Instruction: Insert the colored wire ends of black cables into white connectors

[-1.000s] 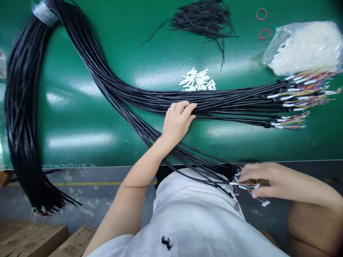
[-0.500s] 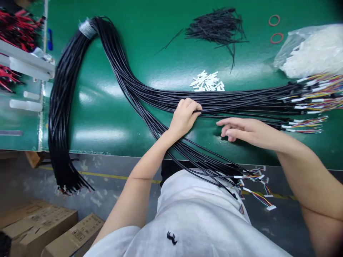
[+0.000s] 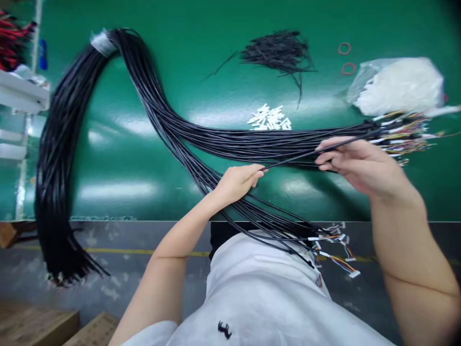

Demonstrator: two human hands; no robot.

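Note:
A single black cable runs from my left hand up to my right hand. My left hand is closed round it, just in front of the big bundle of black cables. The fingers of my right hand pinch the same cable farther right, near the bundle's colored wire ends. A smaller group of cables passes under my left forearm and hangs over the table edge at my waist. White connectors tip its colored wires.
White sleeve pieces lie behind the bundle, with a pile of thin black strips beyond. Two red rubber bands and a clear bag of white pieces are at the right. Cardboard boxes stand on the floor, lower left.
My left hand has moved down off the bundle with one cable in it. My right hand, empty before, has moved right and now grips that cable. The view has shifted slightly.

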